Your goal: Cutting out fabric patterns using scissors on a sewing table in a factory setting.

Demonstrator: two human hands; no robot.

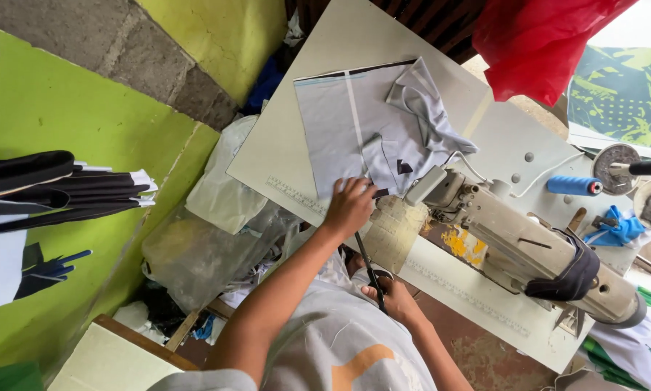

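My left hand (349, 205) presses on the near edge of a light grey fabric piece (354, 123) spread on the sewing table (325, 43), right beside the needle end of a worn beige sewing machine (514, 239). A narrow dark strip (366, 261) runs from under my left hand down to my right hand (394, 297), which pinches its lower end near the table's front edge. A small dark patch (403, 167) lies on the grey fabric near the machine head.
A blue thread spool (573, 186) and round thread stands (619, 168) sit behind the machine. Red cloth (535, 40) hangs at top right. Plastic bags (217, 217) pile left of the table. Folded dark garments (64, 188) lie by the green wall.
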